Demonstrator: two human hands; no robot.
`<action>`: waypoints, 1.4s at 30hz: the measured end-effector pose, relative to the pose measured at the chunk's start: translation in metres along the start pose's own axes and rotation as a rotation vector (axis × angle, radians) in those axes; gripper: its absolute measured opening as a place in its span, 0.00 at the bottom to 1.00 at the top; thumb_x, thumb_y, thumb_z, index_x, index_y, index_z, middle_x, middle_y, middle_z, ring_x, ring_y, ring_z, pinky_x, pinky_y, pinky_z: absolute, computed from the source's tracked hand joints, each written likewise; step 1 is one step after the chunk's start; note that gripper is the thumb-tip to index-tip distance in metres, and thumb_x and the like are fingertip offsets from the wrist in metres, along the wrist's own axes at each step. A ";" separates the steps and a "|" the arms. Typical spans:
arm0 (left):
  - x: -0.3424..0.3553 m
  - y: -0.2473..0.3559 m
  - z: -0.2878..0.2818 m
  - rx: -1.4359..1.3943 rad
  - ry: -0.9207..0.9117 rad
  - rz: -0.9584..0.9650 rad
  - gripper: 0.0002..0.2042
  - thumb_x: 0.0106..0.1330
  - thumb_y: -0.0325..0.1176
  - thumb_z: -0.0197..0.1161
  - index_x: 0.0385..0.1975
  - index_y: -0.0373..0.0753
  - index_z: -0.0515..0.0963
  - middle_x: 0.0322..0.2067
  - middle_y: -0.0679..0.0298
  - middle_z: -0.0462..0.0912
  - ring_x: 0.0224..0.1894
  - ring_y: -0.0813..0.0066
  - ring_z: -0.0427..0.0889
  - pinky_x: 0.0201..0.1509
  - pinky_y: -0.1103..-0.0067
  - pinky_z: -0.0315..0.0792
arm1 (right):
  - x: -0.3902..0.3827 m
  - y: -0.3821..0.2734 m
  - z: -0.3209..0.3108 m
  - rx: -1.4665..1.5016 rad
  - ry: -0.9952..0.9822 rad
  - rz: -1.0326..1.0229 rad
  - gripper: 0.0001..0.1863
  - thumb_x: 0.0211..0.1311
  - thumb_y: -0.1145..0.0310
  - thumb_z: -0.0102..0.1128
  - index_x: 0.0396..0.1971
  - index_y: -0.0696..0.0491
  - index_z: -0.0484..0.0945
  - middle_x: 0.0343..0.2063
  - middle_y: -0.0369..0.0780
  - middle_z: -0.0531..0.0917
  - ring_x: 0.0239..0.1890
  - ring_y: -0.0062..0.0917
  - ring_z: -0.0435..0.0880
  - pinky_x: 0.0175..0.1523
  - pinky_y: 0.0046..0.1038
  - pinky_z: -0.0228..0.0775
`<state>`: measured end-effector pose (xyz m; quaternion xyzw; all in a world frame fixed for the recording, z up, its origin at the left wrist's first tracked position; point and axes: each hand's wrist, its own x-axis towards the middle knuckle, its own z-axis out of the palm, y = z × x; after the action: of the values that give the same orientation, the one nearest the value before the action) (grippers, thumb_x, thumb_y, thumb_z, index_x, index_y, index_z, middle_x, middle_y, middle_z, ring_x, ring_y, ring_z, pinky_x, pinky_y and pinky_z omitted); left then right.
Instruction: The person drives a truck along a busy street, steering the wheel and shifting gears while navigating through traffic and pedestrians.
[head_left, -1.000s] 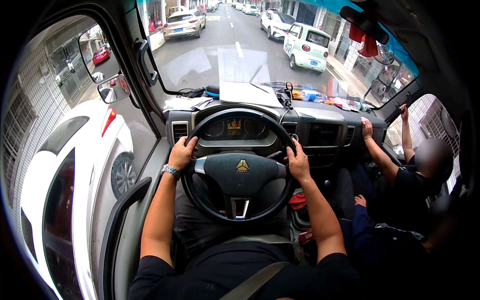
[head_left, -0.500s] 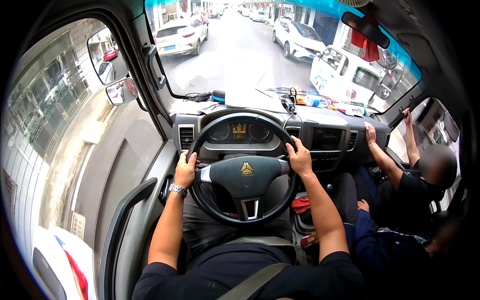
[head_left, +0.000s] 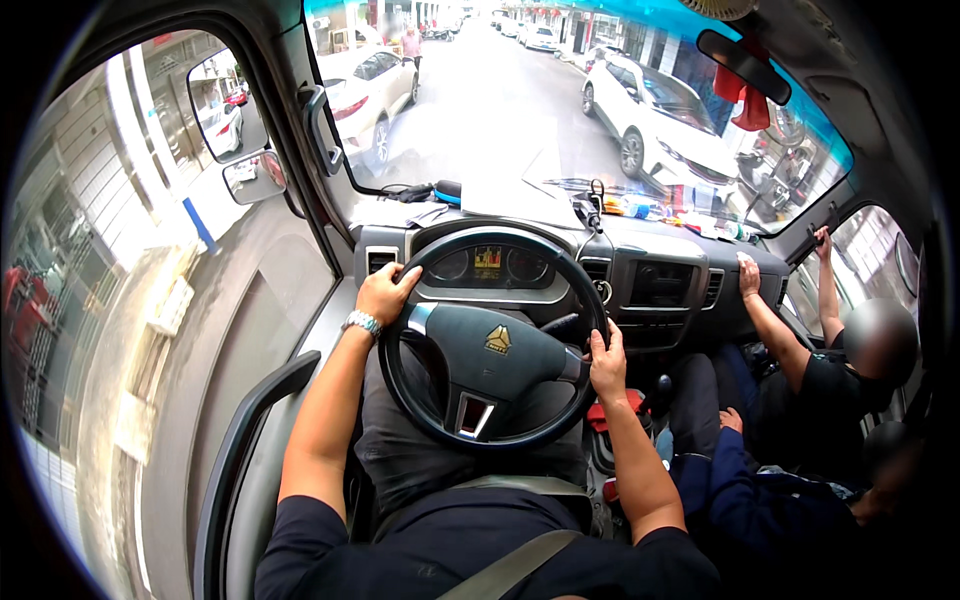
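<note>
Both of my hands are on a dark steering wheel (head_left: 494,447), which is turned a little to the right. At its upper left, my left hand (head_left: 388,297) is closed round the rim; a metal wristwatch (head_left: 362,322) is on that wrist. My right hand (head_left: 607,366) grips the rim on its right side, lower than the left, with the thumb up. Behind the wheel is the instrument cluster (head_left: 487,264) with a lit middle display. A gear lever (head_left: 661,384) with a dark knob stands right of my right forearm, beside a red cloth (head_left: 600,415).
Ahead, a white car (head_left: 660,115) stands at the right and another white car (head_left: 372,90) at the left. A person (head_left: 411,45) is beyond the left one. Papers (head_left: 515,200) and bottles lie on the dashboard. Two passengers sit at right, one bracing a hand (head_left: 748,275) against the dash.
The steering wheel has turned clockwise: my left hand has gone up and right, my right hand down. The parked cars are nearer, and the white van at right has left the windshield view.
</note>
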<state>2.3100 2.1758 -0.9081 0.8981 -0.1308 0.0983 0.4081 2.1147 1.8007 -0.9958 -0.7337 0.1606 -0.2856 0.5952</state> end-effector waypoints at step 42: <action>-0.073 -0.058 0.033 -0.471 0.117 -0.149 0.21 0.76 0.51 0.59 0.43 0.35 0.78 0.26 0.66 0.83 0.29 0.78 0.80 0.37 0.77 0.74 | 0.024 0.064 -0.157 -1.170 -0.084 -0.012 0.26 0.61 0.46 0.67 0.48 0.52 0.86 0.45 0.46 0.86 0.51 0.42 0.85 0.57 0.39 0.76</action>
<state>2.2609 2.1984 -0.9911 0.7783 -0.0597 0.0866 0.6191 2.0444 1.6489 -1.0325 -0.9520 0.2635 -0.1234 0.0953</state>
